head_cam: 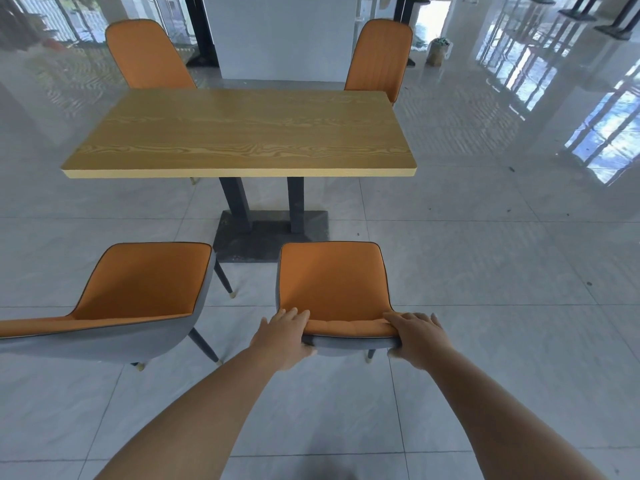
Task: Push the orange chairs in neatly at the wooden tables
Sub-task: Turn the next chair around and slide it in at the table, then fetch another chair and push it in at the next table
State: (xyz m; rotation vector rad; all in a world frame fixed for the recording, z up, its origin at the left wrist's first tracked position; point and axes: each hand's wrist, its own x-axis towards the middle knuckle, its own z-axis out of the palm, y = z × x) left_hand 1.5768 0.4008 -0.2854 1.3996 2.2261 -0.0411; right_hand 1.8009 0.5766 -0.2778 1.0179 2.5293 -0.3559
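Observation:
A wooden table [242, 133] on two dark legs and a flat base stands ahead. On its near side, the right orange chair [332, 282] is pulled back from the table edge, its seat fully in the open. My left hand [282, 336] grips the left end of its backrest top and my right hand [417, 336] grips the right end. A second near chair [138, 289] sits to the left, angled and also clear of the table. Two far chairs [147, 55] [381, 57] stand against the table's opposite side.
Glossy grey tile floor [485, 271] spreads all around. The table's dark base plate [270, 233] lies just ahead of the held chair. A white pillar [287, 36] stands behind the table. A small potted plant [438, 50] and other table bases are at the back right.

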